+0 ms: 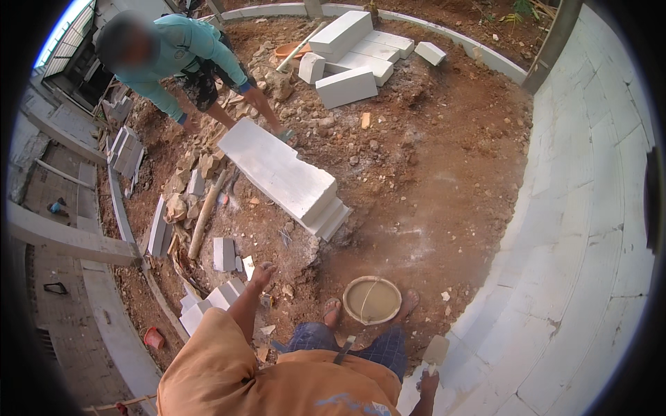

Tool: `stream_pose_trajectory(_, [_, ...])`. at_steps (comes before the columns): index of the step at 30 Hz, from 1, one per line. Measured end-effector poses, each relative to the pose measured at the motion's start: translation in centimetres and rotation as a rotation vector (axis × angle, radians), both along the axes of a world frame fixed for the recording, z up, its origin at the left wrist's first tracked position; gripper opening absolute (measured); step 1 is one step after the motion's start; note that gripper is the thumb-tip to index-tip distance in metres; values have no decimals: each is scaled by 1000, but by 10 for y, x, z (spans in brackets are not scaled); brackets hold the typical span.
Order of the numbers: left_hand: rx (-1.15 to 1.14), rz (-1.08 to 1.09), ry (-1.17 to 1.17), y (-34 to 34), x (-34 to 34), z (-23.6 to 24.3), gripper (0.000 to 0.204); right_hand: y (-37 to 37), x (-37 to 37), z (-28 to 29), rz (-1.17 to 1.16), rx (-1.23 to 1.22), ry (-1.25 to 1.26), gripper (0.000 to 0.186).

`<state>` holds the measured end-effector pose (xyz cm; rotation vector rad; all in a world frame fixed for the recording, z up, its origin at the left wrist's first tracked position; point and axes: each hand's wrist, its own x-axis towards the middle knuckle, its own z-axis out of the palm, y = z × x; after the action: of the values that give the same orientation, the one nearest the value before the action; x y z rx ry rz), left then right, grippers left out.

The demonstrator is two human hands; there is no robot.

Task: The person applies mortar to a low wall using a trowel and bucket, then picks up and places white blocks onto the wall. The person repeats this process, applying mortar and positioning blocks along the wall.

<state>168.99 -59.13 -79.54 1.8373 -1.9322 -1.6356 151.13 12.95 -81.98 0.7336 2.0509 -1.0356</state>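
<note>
My right hand (429,383), at the lower right beside the block wall, is closed round the handle of a trowel (436,351). The trowel's flat blade points up and away from me. My left arm reaches out to the left, and my left hand (262,274) hangs over the dirt with fingers apart and nothing visible in it. Near that hand lie a small white fragment (248,267) and a short pale block (224,254). Between my feet stands a round bucket (372,300) of greyish-brown liquid, its thin handle lying across the top.
A stack of long white blocks (277,173) lies ahead; more blocks (347,87) are piled farther back. A co-worker in a teal top (166,55) bends beside the stack. The pale block wall (555,243) curves along my right. Rubble and a wooden pole (207,216) lie left.
</note>
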Motion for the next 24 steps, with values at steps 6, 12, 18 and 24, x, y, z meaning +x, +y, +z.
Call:
stream_pose_trajectory(6, [191,98,-244,153,62,77,39,-3,-162,-28,382,78,156,45])
stream_pose_trajectory(12, [129,-1573,-669,252,94,110,33,-23,-250,-68,397,-68,161,41])
stream_pose_trajectory(18, [741,140,38,237,132,58,35,-125,-293,-11,119,-314,-77,50])
stream_pose_trajectory(24, [340,227,-66,131,-55,52,63,-294,-329,-6,227,-252,-30,42])
